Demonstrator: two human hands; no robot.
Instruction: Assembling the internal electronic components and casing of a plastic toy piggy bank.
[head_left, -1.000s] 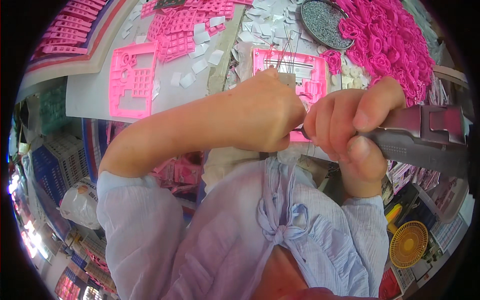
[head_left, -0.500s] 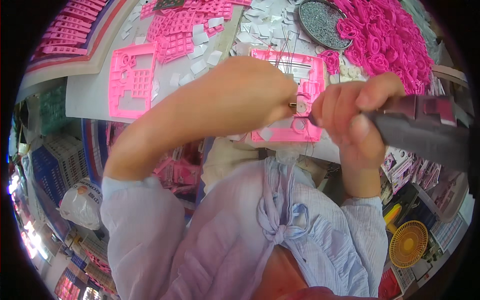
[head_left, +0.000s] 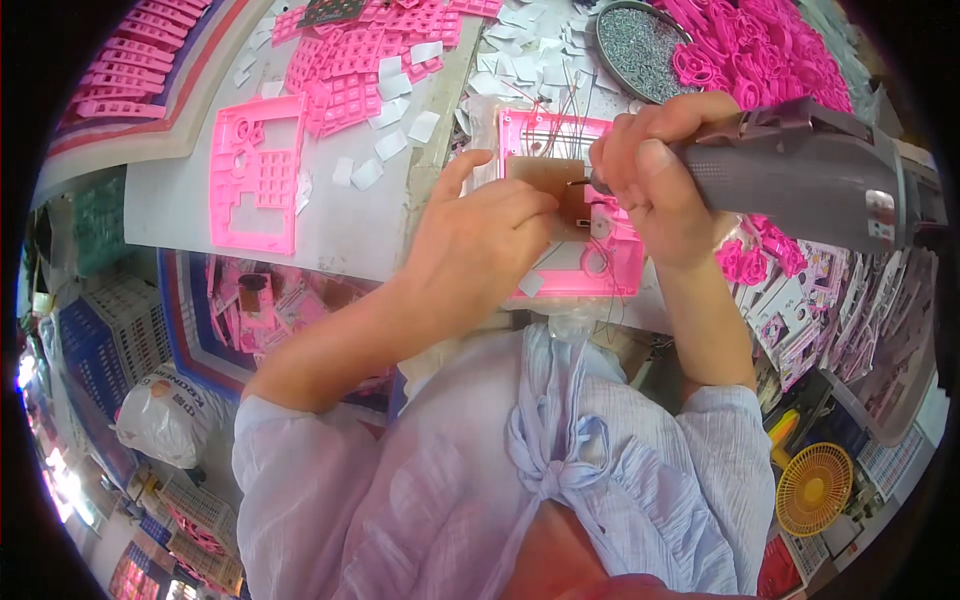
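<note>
A pink plastic housing (head_left: 626,262) lies on the table in front of me. A brown circuit board (head_left: 545,175) sits over its middle, with thin wires beyond it. In my right hand (head_left: 655,185) is a dark grey power screwdriver (head_left: 790,180), held level with its bit pointing left over the board. My left hand (head_left: 480,235) rests at the board's near left side. One of its fingers is raised and the others are bent together toward the bit. Whatever their tips hold, if anything, is hidden.
A second pink housing (head_left: 285,225) lies at left, near stacked pink keypad pieces (head_left: 335,85). White paper squares (head_left: 393,145) are scattered around. A round tray of small screws (head_left: 640,50) stands beyond, beside heaped pink parts (head_left: 760,60). A yellow basket (head_left: 815,488) is low at right.
My left hand has drawn back to the left and nearer me, uncovering the brown board. My right hand and the power screwdriver have moved farther from me and slightly left.
</note>
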